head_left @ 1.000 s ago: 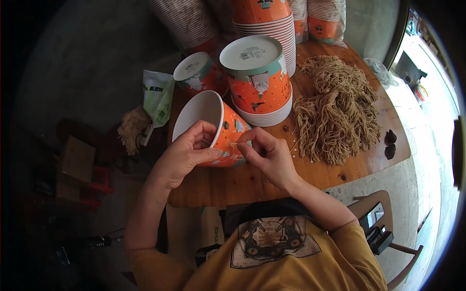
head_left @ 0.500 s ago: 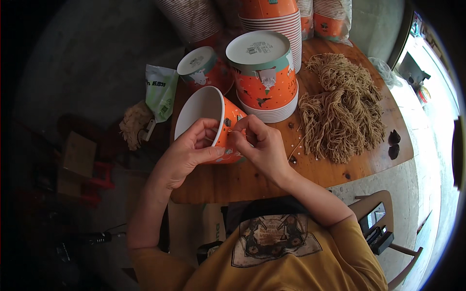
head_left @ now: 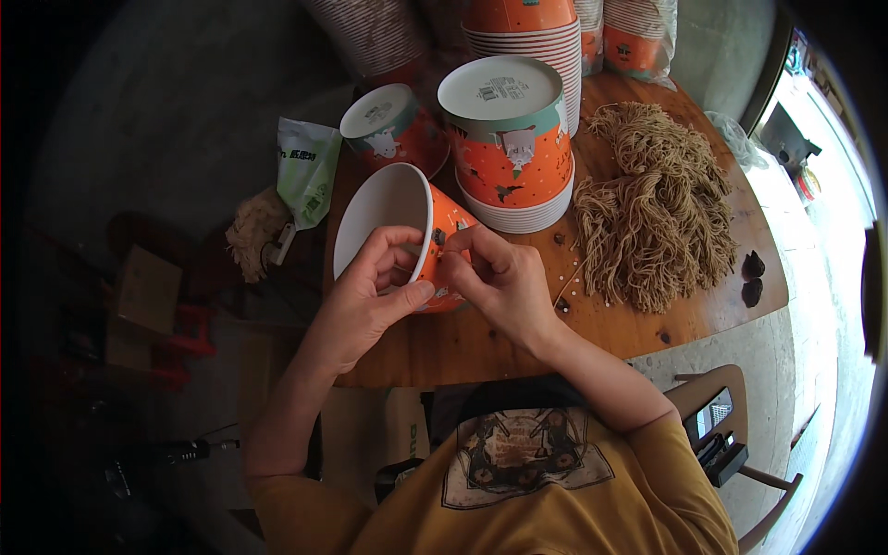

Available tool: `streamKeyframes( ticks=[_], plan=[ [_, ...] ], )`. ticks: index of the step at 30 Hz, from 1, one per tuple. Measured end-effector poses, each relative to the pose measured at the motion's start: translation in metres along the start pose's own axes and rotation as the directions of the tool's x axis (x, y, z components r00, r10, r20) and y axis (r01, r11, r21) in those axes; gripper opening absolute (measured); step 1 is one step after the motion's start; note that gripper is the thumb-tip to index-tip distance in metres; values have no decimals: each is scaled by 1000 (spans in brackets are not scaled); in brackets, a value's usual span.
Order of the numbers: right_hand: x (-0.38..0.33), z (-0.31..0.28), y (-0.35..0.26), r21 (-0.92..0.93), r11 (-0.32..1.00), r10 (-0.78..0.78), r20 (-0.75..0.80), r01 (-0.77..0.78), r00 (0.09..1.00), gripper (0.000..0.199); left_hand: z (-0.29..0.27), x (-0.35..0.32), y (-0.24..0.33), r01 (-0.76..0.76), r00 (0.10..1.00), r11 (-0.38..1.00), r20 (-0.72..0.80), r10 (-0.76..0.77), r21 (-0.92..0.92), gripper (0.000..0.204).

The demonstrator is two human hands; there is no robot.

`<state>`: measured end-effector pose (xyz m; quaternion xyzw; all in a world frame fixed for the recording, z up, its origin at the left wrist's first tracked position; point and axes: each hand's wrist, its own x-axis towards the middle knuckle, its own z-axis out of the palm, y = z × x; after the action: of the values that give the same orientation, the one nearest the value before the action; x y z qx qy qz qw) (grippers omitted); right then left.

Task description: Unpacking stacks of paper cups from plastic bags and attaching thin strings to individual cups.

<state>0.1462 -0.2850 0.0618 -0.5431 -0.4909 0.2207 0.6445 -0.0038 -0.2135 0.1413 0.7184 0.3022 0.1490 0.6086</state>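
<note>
A large orange paper bucket [head_left: 446, 215] with a white inside lies tilted on the table, its mouth facing left. My left hand [head_left: 365, 301] is closed on its rim, with fingers inside the mouth and the thumb on the printed outside. Against that same outer wall, my right hand [head_left: 507, 285] pinches thumb and forefinger together. Whatever sits between those fingertips is too small to make out. Just behind stands an upside-down stack of the same buckets [head_left: 486, 168], and a smaller upturned tub [head_left: 393, 148] is to its left.
Tan string [head_left: 661, 213] lies heaped on the wooden table [head_left: 592, 338], right of the buckets. Small white bits and dark pieces [head_left: 753, 279] are scattered nearby. A green-white packet [head_left: 307, 171] sits at the left edge. Tall bucket stacks [head_left: 532, 55] stand behind; a chair [head_left: 726, 384] is lower right.
The view has shifted slightly, so the objects sit a little differently in the picture. Both hands keep nearly the same hold on the bucket, with only small finger movement.
</note>
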Motion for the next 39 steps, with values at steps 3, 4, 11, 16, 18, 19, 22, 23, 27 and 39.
streamKeyframes(
  ticks=[3, 4, 11, 16, 18, 19, 22, 23, 27, 39],
  plan=[
    [1, -2, -1, 77, 995, 57, 53, -61, 997, 7, 0, -1, -2, 4, 1000, 1000, -3, -4, -8, 39],
    [2, -3, -2, 117, 989, 80, 94, -91, 992, 7, 0, -1, -3, 2, 1000, 1000, -8, -2, -11, 39],
    [1, -1, 0, 392, 892, 142, 227, -223, 964, 5, 12, -3, -11, -349, 888, 832, -132, 441, 431, 39],
    [3, 0, 7, 574, 762, 142, 305, -300, 942, 9, 15, 1, -8, -455, 795, 612, -14, 606, 646, 28],
    [4, -2, 5, 542, 756, 180, 368, -367, 912, 10, 13, -1, -13, -453, 787, 602, -23, 617, 658, 25],
    [4, -4, 3, 542, 756, 181, 365, -366, 913, 10, 12, -1, -15, -445, 780, 595, -35, 624, 669, 22],
    [4, -1, 6, 497, 788, 145, 425, -364, 894, 12, 8, -1, -15, -427, 801, 612, -35, 597, 666, 11],
    [4, -2, 8, 497, 789, 144, 422, -362, 895, 12, 8, -1, -14, -429, 801, 610, -33, 598, 666, 11],
    [4, -4, -2, 513, 751, 172, 455, -415, 874, 12, 10, 0, -17, -383, 786, 549, -50, 616, 743, 13],
    [3, 7, 6, 561, 768, 205, 243, -310, 948, 6, 12, -3, -24, -288, 890, 890, -243, 385, 352, 24]
  ],
)
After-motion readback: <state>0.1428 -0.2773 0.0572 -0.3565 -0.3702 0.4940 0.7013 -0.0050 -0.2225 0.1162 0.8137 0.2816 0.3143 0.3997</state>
